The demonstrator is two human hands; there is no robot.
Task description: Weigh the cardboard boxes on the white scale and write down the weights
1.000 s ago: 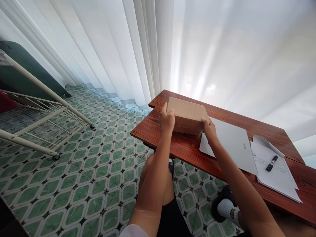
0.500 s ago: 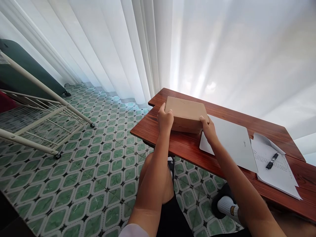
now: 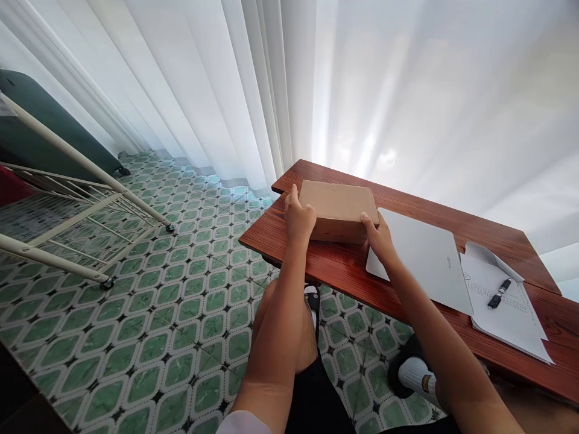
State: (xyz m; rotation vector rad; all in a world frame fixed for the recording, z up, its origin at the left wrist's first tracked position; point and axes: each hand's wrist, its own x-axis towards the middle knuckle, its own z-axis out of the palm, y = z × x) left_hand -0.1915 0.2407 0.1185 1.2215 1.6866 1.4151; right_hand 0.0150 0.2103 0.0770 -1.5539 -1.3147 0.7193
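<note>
A closed brown cardboard box (image 3: 340, 208) is at the left end of the reddish wooden table (image 3: 335, 259). My left hand (image 3: 299, 218) grips its left side, fingers wrapped behind the edge and mostly hidden. On its right side my right hand (image 3: 379, 236) is closed, the thumb lying near the top front corner. The box looks level; whether its underside rests fully on the wood cannot be made out. Just right of it lies a flat silver-grey laptop (image 3: 420, 259), lid down, close to my right hand.
A pen (image 3: 499, 293) lies on several sheets of written paper (image 3: 511, 319) right of the laptop. White curtains (image 3: 384, 90) hang behind the table. At left stand a wheeled metal rack (image 3: 85, 229) and a dark green object (image 3: 49, 126), over the green tiled floor (image 3: 181, 313).
The box and both my hands have shifted slightly left, and the box looks a little lower and more level. Both hands keep their hold on it.
</note>
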